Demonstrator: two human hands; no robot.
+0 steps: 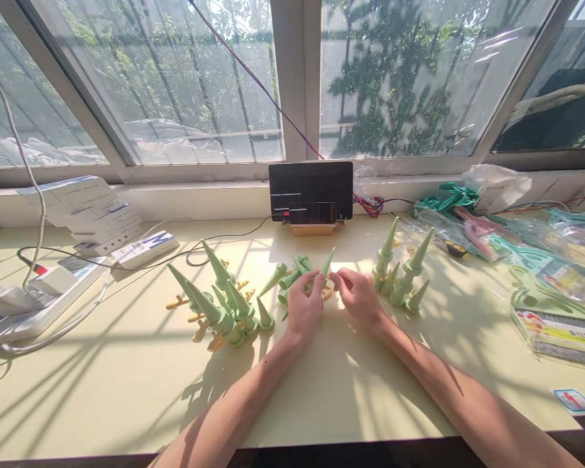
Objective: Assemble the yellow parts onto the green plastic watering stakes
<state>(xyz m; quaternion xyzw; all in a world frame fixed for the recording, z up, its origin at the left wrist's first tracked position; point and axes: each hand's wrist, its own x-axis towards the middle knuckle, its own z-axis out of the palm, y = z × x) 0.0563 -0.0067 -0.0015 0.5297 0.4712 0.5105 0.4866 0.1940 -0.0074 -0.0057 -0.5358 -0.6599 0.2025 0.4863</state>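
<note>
My left hand [305,309] is closed round a green plastic cone spike [325,266], whose tip points up and away. My right hand [357,294] pinches at the same spike's lower end, where a small yellow part shows; its fingers are pressed together. Both hands rest on the pale yellow table [292,396] at its middle. Several more green cones [290,276] lie just behind my left hand. A cluster of green cones with yellow valves [219,305] lies to the left. Upright stacked cones [402,273] stand to the right.
A dark screen with a phone on a stand [312,195] sits by the window sill. A power strip and cables [24,299] lie at the left, with papers [97,214] behind. Packaged goods in clear plastic [541,286] crowd the right side.
</note>
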